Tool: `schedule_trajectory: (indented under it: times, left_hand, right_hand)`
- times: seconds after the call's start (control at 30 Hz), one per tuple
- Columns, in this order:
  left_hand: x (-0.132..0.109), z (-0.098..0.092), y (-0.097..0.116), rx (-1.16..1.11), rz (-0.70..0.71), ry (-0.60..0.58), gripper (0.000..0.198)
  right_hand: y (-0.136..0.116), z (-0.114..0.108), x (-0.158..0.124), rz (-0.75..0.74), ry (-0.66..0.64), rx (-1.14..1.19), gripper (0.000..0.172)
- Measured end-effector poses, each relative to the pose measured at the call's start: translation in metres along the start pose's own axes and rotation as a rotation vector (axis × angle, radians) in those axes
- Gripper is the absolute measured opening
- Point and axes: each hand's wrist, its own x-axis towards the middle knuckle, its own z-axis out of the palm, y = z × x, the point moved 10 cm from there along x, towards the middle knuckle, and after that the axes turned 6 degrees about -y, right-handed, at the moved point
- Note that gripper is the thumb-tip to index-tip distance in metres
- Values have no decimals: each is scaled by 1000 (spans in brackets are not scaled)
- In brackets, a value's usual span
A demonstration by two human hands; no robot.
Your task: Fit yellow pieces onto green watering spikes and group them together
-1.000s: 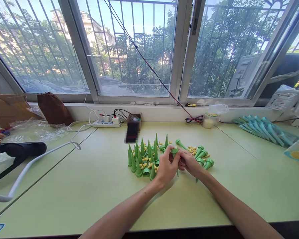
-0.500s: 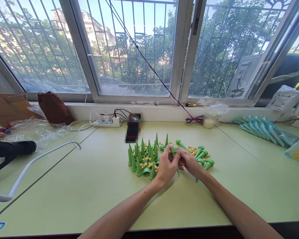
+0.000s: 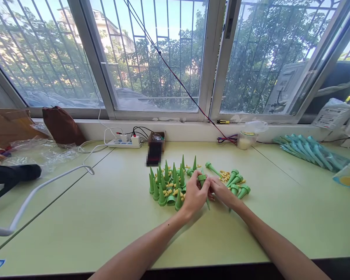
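My left hand [image 3: 195, 194] and my right hand [image 3: 223, 192] meet over the pale green table [image 3: 105, 217], both closed on one green cone spike [image 3: 204, 182] held point down. To the left of my hands stand several green cone spikes [image 3: 166, 184] upright, with small yellow parts [image 3: 170, 191] among them. On the right lie more green spikes [image 3: 238, 182] on their sides beside a few yellow parts [image 3: 225, 175].
A power strip [image 3: 122, 143] with cables and a small box [image 3: 157, 140] sit by the window sill. A brown pouch [image 3: 62, 125], clear plastic and a black object [image 3: 14, 173] lie at the left. Teal packets [image 3: 309, 151] and a plastic cup [image 3: 245, 140] are at the right.
Both hands stay closed on the same green spike and shift only slightly. The black object at the far left has drawn back toward the left edge.
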Motion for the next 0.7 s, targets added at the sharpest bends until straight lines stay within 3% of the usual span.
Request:
schedule_trajectory:
  times: [0.7]
  left_hand:
    - [2,4,1,-125,-21,-48,33]
  right_hand:
    - [8,-4,-1,40,46,144,53]
